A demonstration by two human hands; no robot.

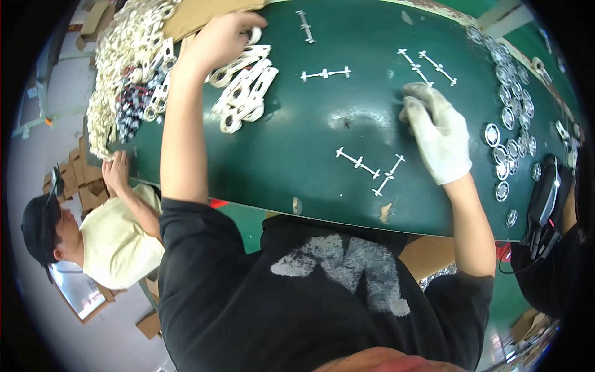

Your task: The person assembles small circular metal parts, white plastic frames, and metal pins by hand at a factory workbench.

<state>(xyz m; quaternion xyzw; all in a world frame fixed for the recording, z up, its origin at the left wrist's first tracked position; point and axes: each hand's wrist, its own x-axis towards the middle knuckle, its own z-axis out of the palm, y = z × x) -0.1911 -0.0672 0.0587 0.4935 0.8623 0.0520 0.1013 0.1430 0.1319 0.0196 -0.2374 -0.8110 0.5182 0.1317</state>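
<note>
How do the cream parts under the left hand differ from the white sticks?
Shape: cream parts are broad with ringed ends; white sticks are thin with short crosspieces.
Layout: cream parts overlap in a bunch; white sticks lie scattered.
Shared: both pale, on the green table.

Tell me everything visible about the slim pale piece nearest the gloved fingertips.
The slim pale piece is a thin rod with short crossbars at its ends and one between; metal or plastic, I can't tell. It lies on the green tabletop, running toward lower right, its lower end by the gloved right hand; contact is unclear.
</note>
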